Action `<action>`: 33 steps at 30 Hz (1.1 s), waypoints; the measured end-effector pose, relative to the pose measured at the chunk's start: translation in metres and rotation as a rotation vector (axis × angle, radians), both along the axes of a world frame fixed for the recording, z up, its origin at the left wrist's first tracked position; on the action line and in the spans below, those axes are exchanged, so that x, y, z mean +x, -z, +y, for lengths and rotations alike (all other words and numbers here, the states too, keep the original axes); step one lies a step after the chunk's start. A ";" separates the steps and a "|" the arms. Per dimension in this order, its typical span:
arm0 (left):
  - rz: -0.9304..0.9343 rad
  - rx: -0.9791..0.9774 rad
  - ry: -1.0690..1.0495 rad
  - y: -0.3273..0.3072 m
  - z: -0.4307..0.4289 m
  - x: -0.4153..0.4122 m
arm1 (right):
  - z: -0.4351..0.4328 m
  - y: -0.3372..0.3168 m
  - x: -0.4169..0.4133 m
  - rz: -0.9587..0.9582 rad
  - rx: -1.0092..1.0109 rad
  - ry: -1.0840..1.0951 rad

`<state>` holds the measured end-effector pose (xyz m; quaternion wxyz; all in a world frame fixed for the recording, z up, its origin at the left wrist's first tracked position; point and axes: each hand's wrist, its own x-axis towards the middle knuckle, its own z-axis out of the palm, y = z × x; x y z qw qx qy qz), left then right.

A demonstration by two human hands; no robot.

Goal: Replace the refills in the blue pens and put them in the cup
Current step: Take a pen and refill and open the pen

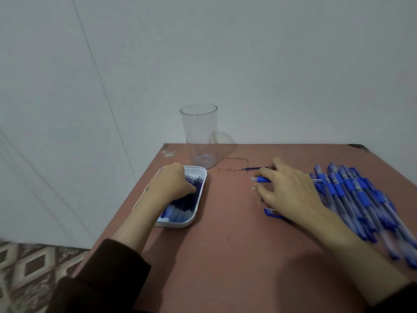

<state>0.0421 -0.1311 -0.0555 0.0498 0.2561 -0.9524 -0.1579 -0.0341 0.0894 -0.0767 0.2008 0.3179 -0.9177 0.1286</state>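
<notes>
A clear plastic cup (200,132) stands upright and empty at the table's far edge. My left hand (172,185) reaches into a white tray (198,171) full of dark blue refills (189,203), its fingertips hidden among them. My right hand (291,192) grips a blue pen barrel (261,179) whose pale end points left. One thin refill (252,168) lies on the table just beyond that hand. A blue pen part (270,212) lies by the wrist, and a tiny pale piece (253,188) sits near the fingertips. A pile of blue pens (361,199) lies on the right.
The brown table (225,245) stands against a white wall, with its left edge just beside the tray. A dark scribble (234,160) marks the surface near the cup. Patterned floor (33,267) shows at the lower left.
</notes>
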 end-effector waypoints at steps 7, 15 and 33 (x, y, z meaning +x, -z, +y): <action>0.430 0.553 -0.008 -0.016 -0.010 -0.003 | 0.007 -0.010 -0.006 -0.135 -0.188 -0.050; 0.888 1.494 0.042 -0.013 0.060 -0.042 | 0.016 -0.008 -0.014 -0.232 -0.495 -0.203; 1.060 1.671 0.071 0.012 0.089 -0.063 | 0.024 -0.008 -0.023 -0.149 -0.409 -0.077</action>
